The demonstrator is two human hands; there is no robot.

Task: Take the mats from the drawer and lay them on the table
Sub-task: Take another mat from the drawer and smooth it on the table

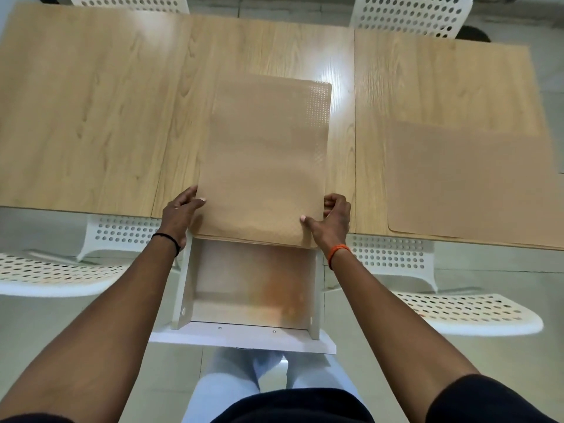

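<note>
I hold the mat [265, 160] with my left hand [178, 213] and my right hand [331, 219], each one pinching a near corner with thumb on top, and it lies on the surface [91, 117] with its near edge over the open drawer [250, 288]. Another mat [470, 181] lies to the right. I think it is thin, light and bendy, so taking both corners should keep it flat.

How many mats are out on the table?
2: one mat held by both hands at the table's near edge, another mat lying flat to the right. None visible in the drawer.
</note>
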